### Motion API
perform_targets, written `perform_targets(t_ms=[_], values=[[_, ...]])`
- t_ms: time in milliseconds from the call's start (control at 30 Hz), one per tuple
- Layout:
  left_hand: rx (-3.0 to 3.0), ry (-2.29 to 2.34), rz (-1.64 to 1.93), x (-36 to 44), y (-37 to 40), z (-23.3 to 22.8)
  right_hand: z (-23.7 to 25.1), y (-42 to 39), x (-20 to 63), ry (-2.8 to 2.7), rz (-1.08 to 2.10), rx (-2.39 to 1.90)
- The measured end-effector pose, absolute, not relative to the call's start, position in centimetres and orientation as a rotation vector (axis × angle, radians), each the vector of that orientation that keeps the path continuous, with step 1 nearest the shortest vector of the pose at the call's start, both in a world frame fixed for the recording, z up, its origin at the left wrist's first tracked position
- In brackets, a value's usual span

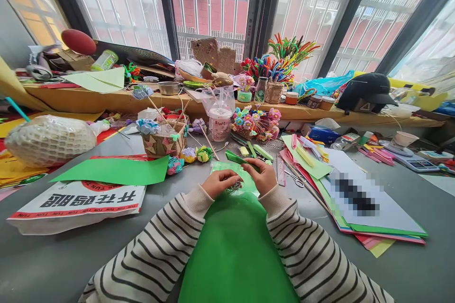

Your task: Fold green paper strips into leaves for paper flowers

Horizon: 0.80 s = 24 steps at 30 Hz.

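On the grey table, a small green paper piece [237, 176] sits pinched between the left hand [219, 182] and right hand [263, 176], fingers closed on its edges above a larger green sheet [234, 246]. Pressed unevenly, the fold could crease crooked; scissors [295, 179] lie just beside the right hand.

Bright daylight from the windows [213, 4]; sharp centre, edges bent by the lens

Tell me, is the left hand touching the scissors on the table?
Apart. In the head view the left hand rests on the green paper, while the scissors lie off to the right, past the right hand, with grey table between.
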<state>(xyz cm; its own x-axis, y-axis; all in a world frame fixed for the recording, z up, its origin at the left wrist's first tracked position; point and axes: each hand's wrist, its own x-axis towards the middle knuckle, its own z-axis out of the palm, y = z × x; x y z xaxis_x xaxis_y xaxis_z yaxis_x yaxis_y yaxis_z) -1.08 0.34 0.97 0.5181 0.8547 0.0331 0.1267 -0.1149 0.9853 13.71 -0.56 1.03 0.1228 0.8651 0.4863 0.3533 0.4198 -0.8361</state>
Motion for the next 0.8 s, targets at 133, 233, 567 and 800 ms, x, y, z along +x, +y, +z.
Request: perform_targets(t_ms=[133,233,567,800], values=[[1.691,0.965,0.788,-1.2,0.3,0.9,1.0,-0.5,13.8,-1.457,0.484,-1.151],[1.742,1.044,0.817,-1.2,0.3,1.0,0.9,-0.5,13.8,-1.446,0.459,-1.148],[1.422,0.898,0.949,-1.3,0.4,0.9,0.6,0.1,14.5,-1.352,0.48,-1.203],[1.366,1.013,1.063,-1.5,0.6,0.9,0.1,0.5,14.4,-1.297,0.473,-1.204]])
